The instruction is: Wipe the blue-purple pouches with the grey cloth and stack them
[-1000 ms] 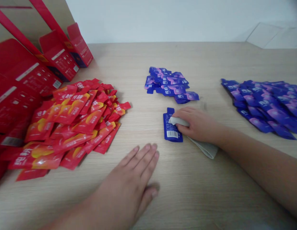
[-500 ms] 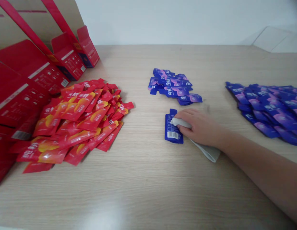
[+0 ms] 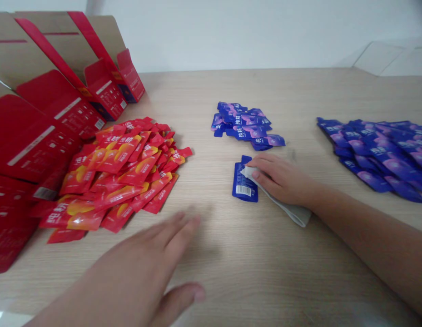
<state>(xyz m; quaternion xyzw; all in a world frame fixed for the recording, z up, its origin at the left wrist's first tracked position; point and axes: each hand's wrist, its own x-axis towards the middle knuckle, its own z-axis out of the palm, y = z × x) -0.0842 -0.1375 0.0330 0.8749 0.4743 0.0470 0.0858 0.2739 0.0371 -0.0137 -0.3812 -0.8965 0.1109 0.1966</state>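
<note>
My right hand point(image 3: 282, 179) rests on the wooden table point(image 3: 251, 254), fingers closed on a grey-white cloth point(image 3: 292, 211) whose tip lies pressed on a single blue sachet point(image 3: 244, 182) that shows its barcode side. My left hand point(image 3: 142, 272) hovers low over the table at the bottom left, fingers stretched out and slightly blurred, holding nothing. It is nearest to the near edge of the red sachet pile point(image 3: 122, 172).
A small heap of blue sachets point(image 3: 243, 127) lies beyond the right hand. A large spread of blue sachets point(image 3: 381, 152) covers the right side. Open red cartons point(image 3: 61, 100) stand along the left edge and back left.
My left hand was on the table a second ago, left the view, and has come back in from the bottom left. The right hand with the cloth stays on the single blue sachet.
</note>
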